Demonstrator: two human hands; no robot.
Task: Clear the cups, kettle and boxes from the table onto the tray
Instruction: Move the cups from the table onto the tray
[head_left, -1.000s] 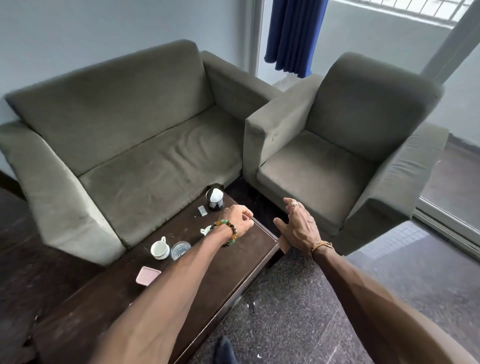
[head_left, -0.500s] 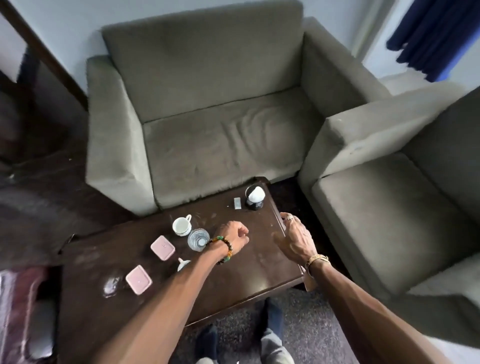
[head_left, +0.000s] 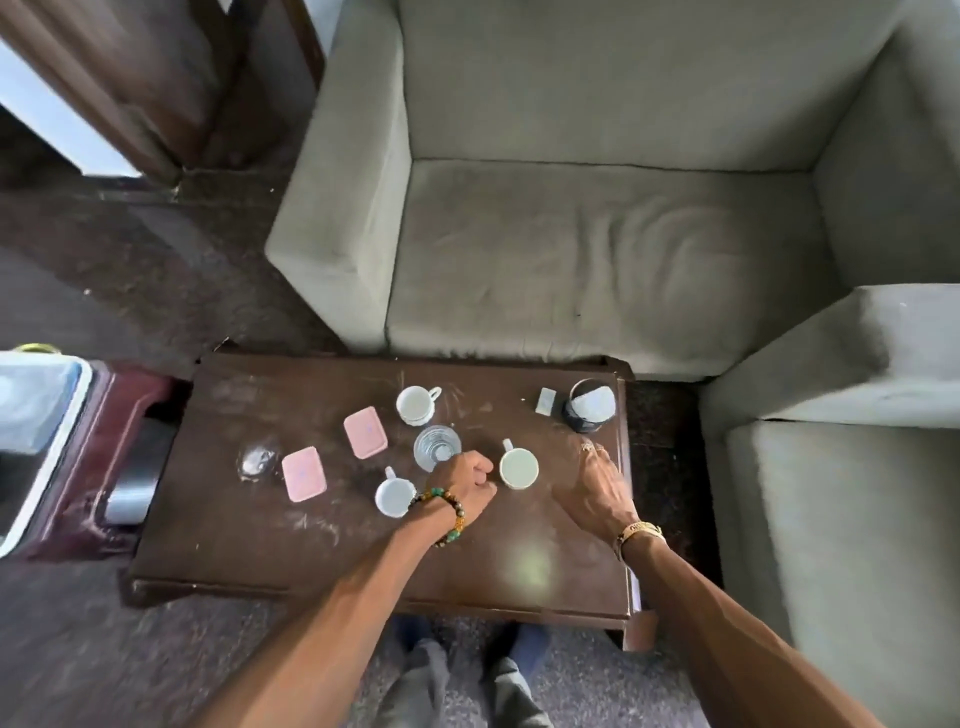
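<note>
Three white cups stand on the dark wooden table (head_left: 260, 540): one at the back (head_left: 417, 405), one in the middle (head_left: 518, 468) and one nearer me (head_left: 393, 497). Two pink boxes (head_left: 365, 432) (head_left: 304, 474) lie to their left. A dark pot with a white top (head_left: 589, 406) stands at the back right corner. My left hand (head_left: 464, 480) is curled into a fist between a clear glass (head_left: 437, 446) and the middle cup, and I see nothing in it. To the right of the middle cup, my right hand (head_left: 597, 486) lies over the table with its fingers straight.
A second glass (head_left: 258, 460) and a small white packet (head_left: 545, 401) are also on the table. A dark red tray-like stand (head_left: 88, 457) with a white item (head_left: 31, 415) sits left of the table. A grey sofa (head_left: 597, 260) is behind and an armchair (head_left: 841, 519) to the right.
The view has swung left and down, so the whole table and the red stand now show. Both hands stay over the table's middle, the left still curled.
</note>
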